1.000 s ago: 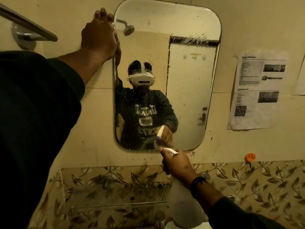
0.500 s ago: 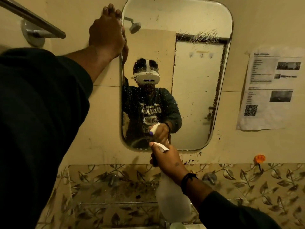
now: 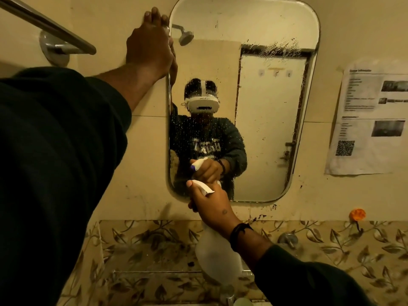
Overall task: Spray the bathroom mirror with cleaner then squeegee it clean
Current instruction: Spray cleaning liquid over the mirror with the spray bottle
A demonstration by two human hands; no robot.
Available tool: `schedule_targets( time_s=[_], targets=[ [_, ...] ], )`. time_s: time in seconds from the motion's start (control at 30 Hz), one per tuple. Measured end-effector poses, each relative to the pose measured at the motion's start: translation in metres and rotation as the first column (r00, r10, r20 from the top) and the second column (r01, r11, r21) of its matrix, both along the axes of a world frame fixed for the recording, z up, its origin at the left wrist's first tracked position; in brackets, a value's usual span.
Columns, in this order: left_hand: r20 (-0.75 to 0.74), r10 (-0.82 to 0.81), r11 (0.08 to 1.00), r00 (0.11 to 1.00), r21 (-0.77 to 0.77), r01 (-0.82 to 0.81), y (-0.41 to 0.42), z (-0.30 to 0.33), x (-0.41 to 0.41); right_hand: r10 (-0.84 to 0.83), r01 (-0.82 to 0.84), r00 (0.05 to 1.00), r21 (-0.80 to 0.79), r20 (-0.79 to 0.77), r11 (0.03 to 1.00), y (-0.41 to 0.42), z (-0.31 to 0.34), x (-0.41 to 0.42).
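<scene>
The rounded wall mirror (image 3: 271,129) hangs at centre, with droplets speckled over its left half and along the top of the reflected door. My left hand (image 3: 151,47) rests against the mirror's upper left edge, fingers stretched up onto the wall. My right hand (image 3: 212,204) grips the neck of a translucent spray bottle (image 3: 217,259), index finger on its white trigger head (image 3: 202,187), nozzle aimed at the mirror's lower left part. No squeegee is in view.
A chrome towel bar (image 3: 48,29) crosses the upper left. A printed sheet (image 3: 371,120) is stuck to the wall on the right. An orange hook (image 3: 357,215) sits above the leaf-patterned tiles. A glass shelf (image 3: 154,271) and a chrome bracket (image 3: 288,239) lie below.
The spray bottle and my right hand shifted left along the mirror's bottom edge. More droplets show on the lower left glass. My left hand stays on the mirror's edge.
</scene>
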State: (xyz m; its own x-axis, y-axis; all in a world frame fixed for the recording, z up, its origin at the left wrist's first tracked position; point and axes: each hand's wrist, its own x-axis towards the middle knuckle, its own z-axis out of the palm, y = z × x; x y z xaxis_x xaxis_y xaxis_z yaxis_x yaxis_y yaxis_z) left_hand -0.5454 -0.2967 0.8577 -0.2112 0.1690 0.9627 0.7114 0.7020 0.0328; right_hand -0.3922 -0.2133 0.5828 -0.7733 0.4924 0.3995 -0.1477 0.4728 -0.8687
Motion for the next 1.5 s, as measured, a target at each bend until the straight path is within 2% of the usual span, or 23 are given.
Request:
schedule_targets(
  time_s=[0.23,0.43,0.7,0.8,0.93,1.07,1.23,1.37,1.5],
  targets=[
    [-0.01,0.021,1.0,1.0,-0.014,-0.021,0.001,0.003,-0.002,-0.133,0.142,0.979,0.046,-0.157,0.989,-0.002,0.016,-0.002],
    [-0.008,0.024,0.999,1.0,-0.028,-0.024,0.001,0.004,-0.005,-0.088,0.117,0.967,0.111,-0.237,0.987,0.006,0.036,0.002],
    [0.006,0.016,0.999,1.0,-0.04,-0.015,0.001,0.006,-0.006,-0.168,0.25,0.91,0.177,-0.379,0.952,0.006,0.074,0.008],
    [0.004,-0.003,1.0,1.0,-0.02,0.003,0.0,0.006,-0.006,-0.151,0.241,0.894,0.167,-0.422,0.956,0.009,0.089,0.012],
    [0.01,-0.033,0.999,0.999,-0.005,0.033,0.001,0.004,-0.007,-0.091,0.199,0.904,0.221,-0.418,0.955,0.011,0.114,0.014],
    [0.004,-0.021,1.0,1.0,-0.022,0.021,0.001,0.004,-0.008,-0.102,0.213,0.907,0.236,-0.408,0.948,0.019,0.135,0.011],
    [0.007,-0.024,1.0,1.0,-0.018,0.024,0.0,0.005,-0.007,-0.18,0.279,0.886,0.182,-0.428,0.943,0.035,0.151,0.011],
    [0.002,-0.034,0.999,0.999,-0.016,0.034,0.0,0.004,-0.008,-0.181,0.255,0.884,0.12,-0.43,0.959,0.048,0.165,0.022],
    [0.005,-0.044,0.999,0.999,-0.02,0.044,0.001,0.004,-0.008,-0.274,0.346,0.847,0.081,-0.455,0.935,0.074,0.183,0.04]
  ],
)
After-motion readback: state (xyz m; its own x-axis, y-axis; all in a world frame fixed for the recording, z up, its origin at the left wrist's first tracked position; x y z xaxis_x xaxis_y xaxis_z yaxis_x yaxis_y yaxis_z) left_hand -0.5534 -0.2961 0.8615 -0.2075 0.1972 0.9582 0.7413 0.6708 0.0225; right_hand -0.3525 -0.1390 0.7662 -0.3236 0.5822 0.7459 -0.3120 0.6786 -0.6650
